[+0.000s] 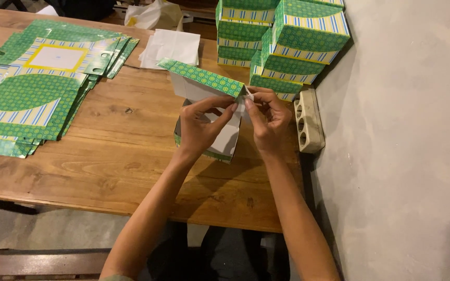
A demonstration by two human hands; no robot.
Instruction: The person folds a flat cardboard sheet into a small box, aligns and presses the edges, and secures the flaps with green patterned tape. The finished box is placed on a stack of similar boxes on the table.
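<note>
Near the table's right edge | left hand (200,126) and right hand (270,120) pinch a flap of the half-folded green box (208,112), fingers nearly closed | stacked boxes (282,41) just behind, power strip (307,120) beside | flat sheets (37,86) left, bare table (126,151) between.

Glossy printed cardboard box (209,112) with matt white inside, on a smooth, grained wooden table (115,156).

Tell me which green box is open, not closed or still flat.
The box between the left hand and right hand: lid up, white inside showing. The stacked boxes are closed; the flat sheets lie unfolded.
</note>
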